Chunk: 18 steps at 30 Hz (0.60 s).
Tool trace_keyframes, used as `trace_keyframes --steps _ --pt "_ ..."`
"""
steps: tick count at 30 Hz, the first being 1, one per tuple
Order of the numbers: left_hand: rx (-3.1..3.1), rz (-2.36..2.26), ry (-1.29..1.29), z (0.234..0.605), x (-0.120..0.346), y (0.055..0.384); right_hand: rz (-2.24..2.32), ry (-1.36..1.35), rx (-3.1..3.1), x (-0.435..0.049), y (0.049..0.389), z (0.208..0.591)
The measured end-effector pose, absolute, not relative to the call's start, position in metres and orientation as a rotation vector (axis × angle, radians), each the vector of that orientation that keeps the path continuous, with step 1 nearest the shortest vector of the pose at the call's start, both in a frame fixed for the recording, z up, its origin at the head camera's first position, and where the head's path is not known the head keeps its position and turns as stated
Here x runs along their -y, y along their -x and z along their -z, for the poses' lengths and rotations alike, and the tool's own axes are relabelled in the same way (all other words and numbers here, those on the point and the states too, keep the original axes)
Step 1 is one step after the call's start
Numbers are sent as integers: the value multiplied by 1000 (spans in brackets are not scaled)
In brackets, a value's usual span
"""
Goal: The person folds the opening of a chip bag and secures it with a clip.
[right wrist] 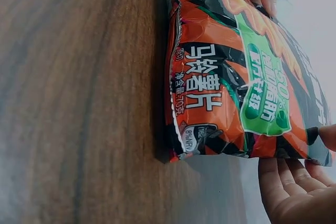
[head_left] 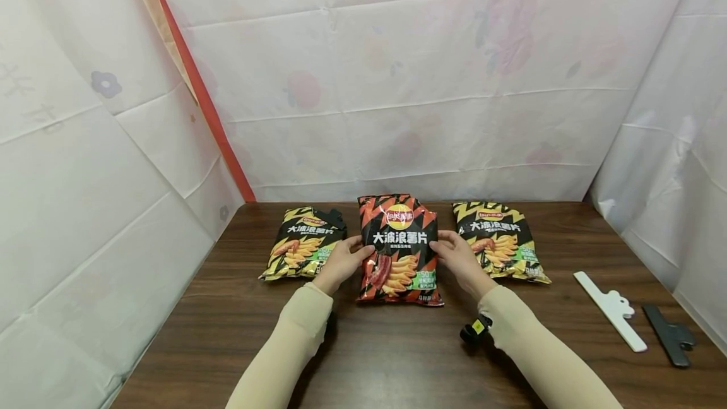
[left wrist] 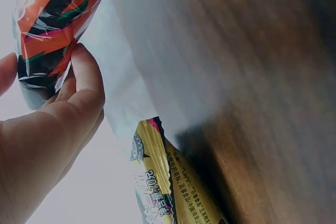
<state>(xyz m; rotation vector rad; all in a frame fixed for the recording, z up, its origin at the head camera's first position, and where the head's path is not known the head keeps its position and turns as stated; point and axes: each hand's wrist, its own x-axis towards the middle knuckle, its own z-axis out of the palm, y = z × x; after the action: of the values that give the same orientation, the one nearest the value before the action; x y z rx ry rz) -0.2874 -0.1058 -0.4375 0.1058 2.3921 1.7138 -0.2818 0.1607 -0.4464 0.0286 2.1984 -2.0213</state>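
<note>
A red and black bag of potato chips (head_left: 399,270) stands in the middle of the table, its upper right corner uneven. My left hand (head_left: 342,262) grips its left edge, thumb on the front; in the left wrist view the fingers (left wrist: 88,74) curl behind the bag. On the opposite edge, my right hand (head_left: 461,262) pinches the bag between thumb and fingers, as the right wrist view also shows. Beside my left hand lies a yellow and black chip bag (head_left: 298,248) with a black clip (head_left: 330,218) at its upper right corner. Another yellow and black chip bag (head_left: 500,242) lies right of my right hand.
On the right of the brown wooden table (head_left: 392,358) lie a white clip (head_left: 610,311) and a black clip (head_left: 669,335). A pale patterned cloth (head_left: 409,81) hangs behind the table, with more cloth at both sides. A black wrist device (head_left: 476,329) sits by my right sleeve.
</note>
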Motion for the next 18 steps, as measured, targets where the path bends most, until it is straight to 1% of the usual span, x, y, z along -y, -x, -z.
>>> trace_keyframes --steps 12,18 --pt "-2370 -1734 -91 436 105 276 2017 -48 -2259 -161 271 446" --pt "-2337 -1783 -115 437 105 271 2026 -14 -2251 -162 264 443"
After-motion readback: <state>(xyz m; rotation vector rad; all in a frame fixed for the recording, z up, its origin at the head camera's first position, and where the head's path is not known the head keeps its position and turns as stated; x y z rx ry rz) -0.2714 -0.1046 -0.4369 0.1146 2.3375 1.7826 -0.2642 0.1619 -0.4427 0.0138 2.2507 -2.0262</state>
